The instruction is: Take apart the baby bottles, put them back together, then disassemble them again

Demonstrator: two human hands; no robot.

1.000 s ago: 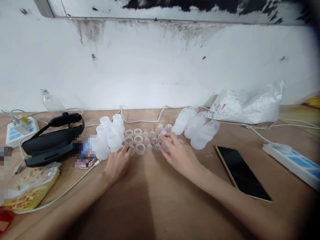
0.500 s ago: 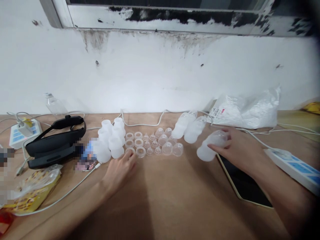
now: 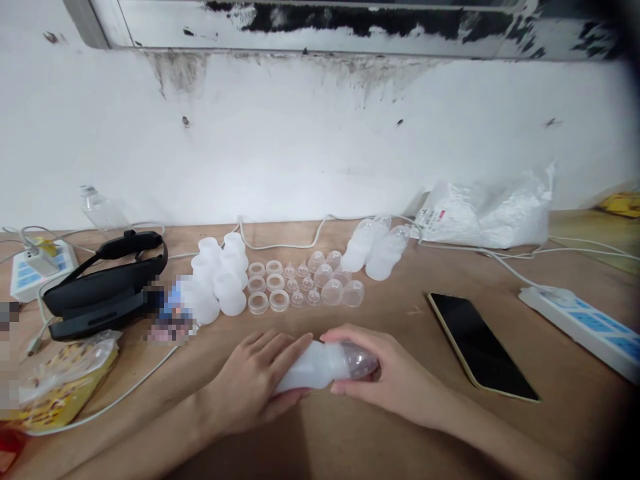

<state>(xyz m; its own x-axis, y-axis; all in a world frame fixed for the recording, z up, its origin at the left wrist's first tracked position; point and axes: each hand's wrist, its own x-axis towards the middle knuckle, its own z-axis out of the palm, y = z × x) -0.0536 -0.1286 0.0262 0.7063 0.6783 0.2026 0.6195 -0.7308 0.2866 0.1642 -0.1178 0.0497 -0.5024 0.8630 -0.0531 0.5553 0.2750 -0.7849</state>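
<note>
A white baby bottle (image 3: 316,365) with a clear cap lies sideways between my hands, in front of the rows of parts. Wrapped round its body is my left hand (image 3: 260,377). My right hand (image 3: 387,370) grips the clear cap end and the collar. Beyond them stand white bottle bodies (image 3: 233,293), collar rings (image 3: 279,301), clear teats (image 3: 297,298) and clear domed caps (image 3: 332,292), set out in rows. Several capped bottles (image 3: 382,257) stand at the back right of these parts.
A phone (image 3: 483,347) lies to the right, near a power strip (image 3: 583,323). A plastic bag (image 3: 483,213) rests by the wall. On the left are a black headset (image 3: 105,283), another power strip (image 3: 43,267), a yellow packet (image 3: 67,380) and cables.
My right hand has brought the bottle from the back right down to the front middle. My left hand has left the collar rings and now holds the bottle's body.
</note>
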